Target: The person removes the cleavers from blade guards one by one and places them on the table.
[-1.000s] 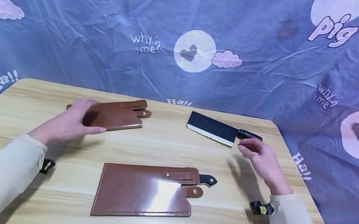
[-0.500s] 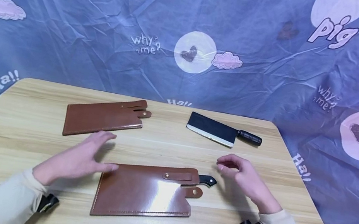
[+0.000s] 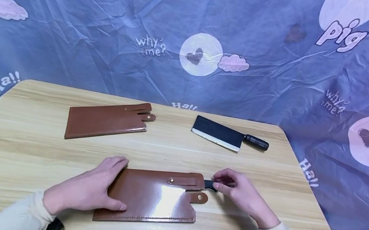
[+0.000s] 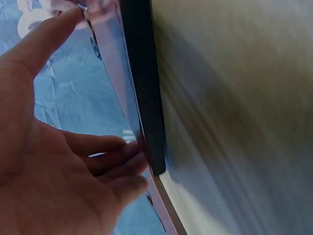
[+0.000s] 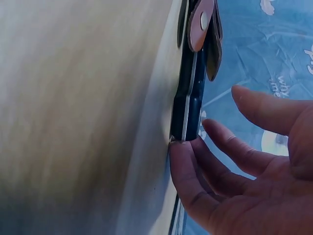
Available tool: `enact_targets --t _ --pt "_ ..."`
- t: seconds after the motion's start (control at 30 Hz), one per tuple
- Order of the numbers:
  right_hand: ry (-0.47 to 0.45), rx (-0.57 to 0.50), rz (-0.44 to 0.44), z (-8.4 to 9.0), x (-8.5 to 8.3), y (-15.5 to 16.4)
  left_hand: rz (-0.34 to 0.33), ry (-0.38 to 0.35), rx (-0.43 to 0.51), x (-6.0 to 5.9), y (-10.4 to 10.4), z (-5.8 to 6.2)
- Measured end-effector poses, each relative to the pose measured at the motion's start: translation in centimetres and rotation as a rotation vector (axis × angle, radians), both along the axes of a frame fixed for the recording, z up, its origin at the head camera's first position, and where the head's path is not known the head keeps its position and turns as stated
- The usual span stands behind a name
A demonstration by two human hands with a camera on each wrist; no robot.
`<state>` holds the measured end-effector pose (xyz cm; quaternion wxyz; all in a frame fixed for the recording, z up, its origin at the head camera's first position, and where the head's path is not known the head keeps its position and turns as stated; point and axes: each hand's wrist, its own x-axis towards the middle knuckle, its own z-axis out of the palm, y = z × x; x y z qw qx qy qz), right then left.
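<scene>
Left hand: we see our left hand [image 3: 87, 192] lying flat on the left end of the near sheath [image 3: 151, 198], fingers straight and spread across the brown leather, thumb along its lower edge; the left wrist view shows the same fingers [image 4: 110, 161] relaxed against the sheath's dark edge, curled round nothing.

Right hand: our right hand [image 3: 242, 194] is at the black handle [image 3: 210, 184] that sticks out of the near sheath; in the right wrist view the fingertips [image 5: 183, 161] touch the butt of the handle [image 5: 190, 105], the other fingers spread and apart; we see no closed grasp yet.

Near sheath: it lies flat at the front middle of the table [image 3: 21, 137], between our two hands; its strap [image 3: 183, 180] and snap tab [image 3: 199, 197] sit at the right end, beside the handle; the blade inside is hidden.

Far sheath: a second brown sheath [image 3: 107, 121] lies at the back left, well apart from both hands.

Cleaver: a bare cleaver [image 3: 219, 133] with a dark blade and black grip lies at the back right, untouched.

Backdrop: a blue printed cloth [image 3: 197, 32] hangs behind the table.
</scene>
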<state>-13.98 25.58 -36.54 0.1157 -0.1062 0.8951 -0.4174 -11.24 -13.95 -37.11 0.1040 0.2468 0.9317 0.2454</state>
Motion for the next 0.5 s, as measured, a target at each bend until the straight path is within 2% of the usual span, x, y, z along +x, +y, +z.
enact_targets --t 0.1,0.3,0.5 --pt "-0.009 0.000 0.015 -0.06 0.04 -0.12 -0.024 -0.002 -0.018 0.40 0.16 -0.07" --pt "-0.040 -0.007 0.040 -0.28 0.12 -0.01 -0.075 0.065 -0.050 0.95 0.07 -0.32" --pt "-0.030 0.002 0.062 -0.55 0.17 0.21 -0.079 0.048 -0.075 1.10 0.35 -0.59"
